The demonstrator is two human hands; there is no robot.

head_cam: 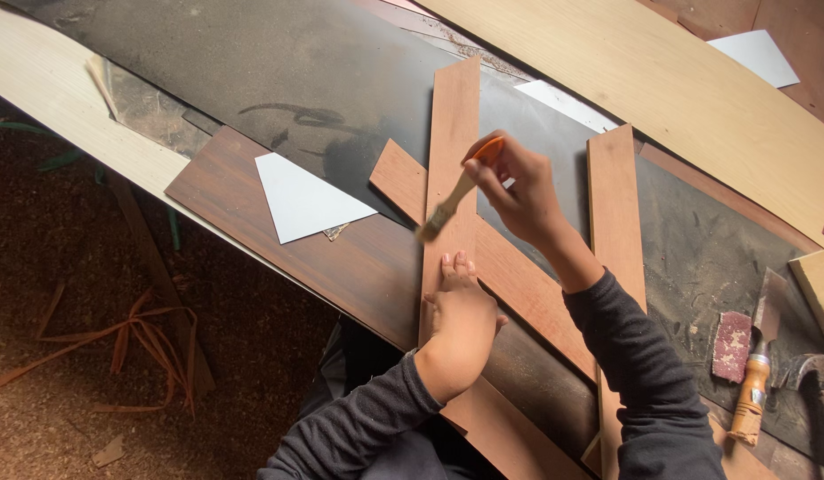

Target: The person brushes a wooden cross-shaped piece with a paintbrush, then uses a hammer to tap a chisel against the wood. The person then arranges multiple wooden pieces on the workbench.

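The left hand [461, 311] lies on an upright strip [451, 160] that crosses over a slanted strip [510, 276]. The right hand [518, 191] holds a brush [456, 200] above it. A paper triangle [305, 197] lies left; a chisel [757, 373] lies right on the table [252, 71].

The left hand [461, 307] presses flat on a reddish wooden strip [452, 133]. Just above it, the right hand [518, 191] grips a small orange-handled brush [456, 196], bristles touching that strip. A chisel [757, 373] lies well right.
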